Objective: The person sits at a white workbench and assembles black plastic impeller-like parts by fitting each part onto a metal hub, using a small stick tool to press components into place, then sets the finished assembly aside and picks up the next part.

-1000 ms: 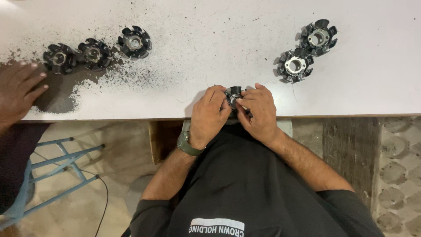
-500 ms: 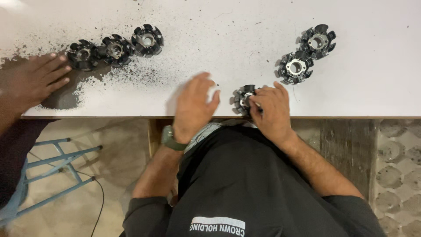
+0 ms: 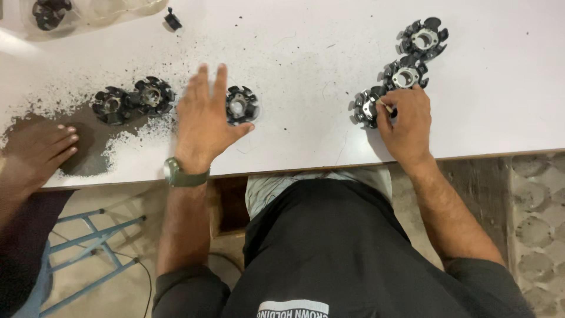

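My left hand [image 3: 206, 118] lies flat on the white table [image 3: 306, 53] with its fingers spread and nothing in it. Its thumb reaches beside a black round finned part [image 3: 241, 105]. My right hand [image 3: 403, 123] grips another black finned part [image 3: 365, 107] resting on the table at the right, with a thin pale stick [image 3: 385, 106] between its fingers. Just behind that part lie two more of the same kind [image 3: 405, 73] [image 3: 424, 38]. A green watch [image 3: 185, 175] is on my left wrist.
Two further black parts [image 3: 112, 105] [image 3: 153, 94] sit at the left in a patch of dark dust [image 3: 88, 159]. Another person's hand [image 3: 38, 150] rests on that patch. A small black piece [image 3: 172, 19] and a clear bag [image 3: 88, 12] lie at the back. A blue stool frame [image 3: 88, 247] stands below the table.
My left hand has let go of the part and moved left to lie beside another one. My right hand has carried its part to the right, next to the two others.
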